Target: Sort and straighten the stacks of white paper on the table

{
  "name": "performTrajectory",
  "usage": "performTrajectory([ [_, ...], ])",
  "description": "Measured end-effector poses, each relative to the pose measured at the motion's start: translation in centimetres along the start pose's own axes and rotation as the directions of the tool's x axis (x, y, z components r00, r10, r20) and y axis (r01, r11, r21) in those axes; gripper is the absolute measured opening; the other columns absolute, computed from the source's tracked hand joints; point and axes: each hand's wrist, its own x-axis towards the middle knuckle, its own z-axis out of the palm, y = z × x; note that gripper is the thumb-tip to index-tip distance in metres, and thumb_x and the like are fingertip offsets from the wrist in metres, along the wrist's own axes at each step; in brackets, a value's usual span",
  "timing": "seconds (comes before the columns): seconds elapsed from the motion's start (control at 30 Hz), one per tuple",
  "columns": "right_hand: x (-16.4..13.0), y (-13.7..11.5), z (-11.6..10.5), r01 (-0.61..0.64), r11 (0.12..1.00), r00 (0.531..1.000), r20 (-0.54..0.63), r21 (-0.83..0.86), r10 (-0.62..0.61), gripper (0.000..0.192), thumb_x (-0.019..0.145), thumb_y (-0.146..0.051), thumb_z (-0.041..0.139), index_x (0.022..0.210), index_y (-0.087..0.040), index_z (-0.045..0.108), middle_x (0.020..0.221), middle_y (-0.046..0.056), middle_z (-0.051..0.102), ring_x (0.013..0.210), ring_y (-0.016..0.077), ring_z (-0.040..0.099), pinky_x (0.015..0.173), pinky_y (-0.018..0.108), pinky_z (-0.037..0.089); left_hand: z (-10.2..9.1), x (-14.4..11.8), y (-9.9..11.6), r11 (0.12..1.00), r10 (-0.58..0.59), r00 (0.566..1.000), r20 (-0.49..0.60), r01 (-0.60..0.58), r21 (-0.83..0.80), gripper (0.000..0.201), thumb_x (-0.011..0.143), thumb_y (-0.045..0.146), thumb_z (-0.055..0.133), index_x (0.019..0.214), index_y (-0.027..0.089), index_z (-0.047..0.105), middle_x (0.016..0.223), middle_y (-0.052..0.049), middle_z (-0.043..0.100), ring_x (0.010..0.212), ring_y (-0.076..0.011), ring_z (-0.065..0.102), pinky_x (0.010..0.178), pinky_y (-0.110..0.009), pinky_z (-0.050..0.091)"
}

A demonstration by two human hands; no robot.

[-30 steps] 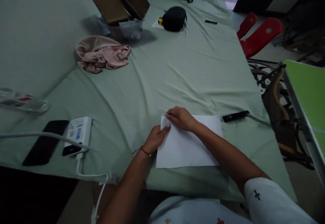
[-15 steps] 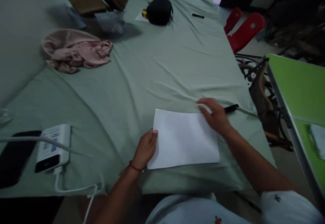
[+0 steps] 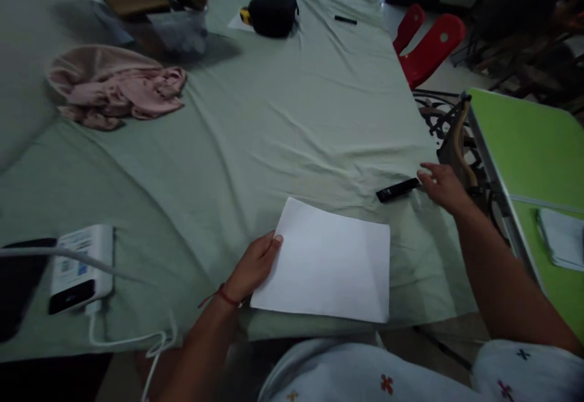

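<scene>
A pale green cloth [image 3: 292,122] is covering the table. Near its front edge a white sheet of paper [image 3: 328,265] is lying, with the left hand [image 3: 255,265] pressing its left edge, fingers together. The right hand [image 3: 442,186], loosely open, is touching the end of a black pen [image 3: 398,190].

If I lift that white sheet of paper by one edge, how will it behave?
The white sheet looks thin and flat, so it would probably droop when lifted by one edge. It seems very light, and the left hand at its edge likely keeps it from sliding on the green cloth.
</scene>
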Motion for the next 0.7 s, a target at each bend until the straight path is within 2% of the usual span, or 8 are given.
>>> performTrajectory([
  [0.03, 0.3, 0.6, -0.4, 0.141, 0.989, 0.990, -0.013, -0.049, -0.142, 0.057, 0.097, -0.051, 0.044, 0.135, -0.014, 0.064, 0.136, 0.024, 0.065, 0.116, 0.0336, 0.067, 0.111, 0.054, 0.045, 0.0, 0.0, -0.2, 1.000, -0.003, 1.000, 0.005, 0.003, 0.001, 0.054, 0.094, 0.069, 0.038, 0.078, 0.020, 0.054, 0.074, -0.003, 0.061, 0.073, -0.0217, 0.056, 0.069, -0.033, 0.047],
  [0.1, 0.9, 1.5, -1.1, 0.397, 0.914, 0.914, 0.131, -0.083, -0.385, 0.054, 0.092, -0.046, 0.054, 0.139, -0.021, 0.063, 0.142, 0.016, 0.064, 0.135, 0.0352, 0.056, 0.118, 0.056, 0.037, 0.0, 0.0, -0.5, 1.000, -0.010, 1.000, 0.014, 0.010, 0.004, 0.054, 0.094, 0.069, 0.039, 0.078, 0.020, 0.055, 0.075, -0.004, 0.062, 0.075, -0.0224, 0.057, 0.071, -0.034, 0.048],
  [0.17, 1.5, 1.5, -1.3, 0.492, 0.864, 0.850, 0.278, -0.111, -0.448, 0.056, 0.086, -0.037, 0.060, 0.140, -0.019, 0.063, 0.142, 0.015, 0.064, 0.139, 0.0362, 0.051, 0.116, 0.054, 0.040, 0.1, 0.2, -0.7, 1.000, -0.013, 1.000, 0.028, 0.013, 0.004, 0.054, 0.094, 0.069, 0.040, 0.080, 0.019, 0.056, 0.077, -0.005, 0.064, 0.077, -0.0231, 0.058, 0.072, -0.034, 0.049],
  [0.3, 2.7, -1.5, -0.3, 0.470, 0.857, 0.816, 0.473, -0.211, -0.331, 0.041, 0.089, -0.026, 0.056, 0.128, -0.021, 0.071, 0.130, 0.015, 0.071, 0.124, 0.0333, 0.062, 0.096, 0.045, 0.051, 0.4, 0.6, -0.8, 1.000, 0.000, 0.999, 0.051, 0.000, 0.003, 0.054, 0.093, 0.068, 0.040, 0.081, 0.019, 0.058, 0.080, -0.007, 0.066, 0.078, -0.0240, 0.059, 0.071, -0.034, 0.049],
  [0.43, 4.5, -6.9, -0.1, 0.392, 0.870, 0.850, 0.481, -0.300, -0.217, 0.030, 0.086, -0.037, 0.065, 0.111, -0.025, 0.077, 0.105, 0.012, 0.077, 0.096, 0.0295, 0.070, 0.073, 0.035, 0.047, 0.7, 0.7, -0.5, 1.000, 0.002, 0.999, 0.036, -0.001, -0.013, 0.054, 0.094, 0.067, 0.041, 0.081, 0.018, 0.060, 0.079, -0.007, 0.067, 0.077, -0.0239, 0.059, 0.070, -0.034, 0.049],
  [0.57, 6.9, -14.5, -0.1, 0.377, 0.914, 0.842, 0.466, -0.152, -0.271, 0.035, 0.086, -0.052, 0.067, 0.094, -0.020, 0.078, 0.075, 0.009, 0.073, 0.076, 0.0235, 0.067, 0.066, 0.032, 0.041, 0.7, 0.8, 0.2, 0.996, 0.003, 0.999, 0.043, 0.001, -0.085, 0.051, 0.092, 0.066, 0.046, 0.080, 0.018, 0.060, 0.078, -0.006, 0.068, 0.076, -0.0232, 0.060, 0.070, -0.033, 0.050],
  [0.67, 8.3, -21.1, 1.3, 0.325, 0.946, 0.781, 0.568, -0.018, -0.258, 0.042, 0.089, -0.056, 0.065, 0.073, -0.018, 0.074, 0.056, 0.008, 0.064, 0.066, 0.0227, 0.066, 0.066, 0.034, 0.043, 0.8, 1.3, 0.8, 0.984, 0.011, 0.996, 0.085, 0.005, -0.176, 0.052, 0.091, 0.067, 0.050, 0.081, 0.017, 0.062, 0.077, -0.005, 0.068, 0.073, -0.0211, 0.060, 0.068, -0.032, 0.049],
  [0.7, 8.6, -23.1, 2.1, 0.316, 0.949, 0.780, 0.567, 0.013, -0.267, 0.045, 0.089, -0.057, 0.064, 0.070, -0.017, 0.074, 0.055, 0.009, 0.063, 0.066, 0.0238, 0.066, 0.067, 0.034, 0.045, 0.9, 1.5, 0.9, 0.978, 0.007, 0.995, 0.101, 0.014, -0.206, 0.052, 0.091, 0.067, 0.051, 0.082, 0.017, 0.063, 0.077, -0.005, 0.068, 0.071, -0.0203, 0.059, 0.066, -0.031, 0.049],
])
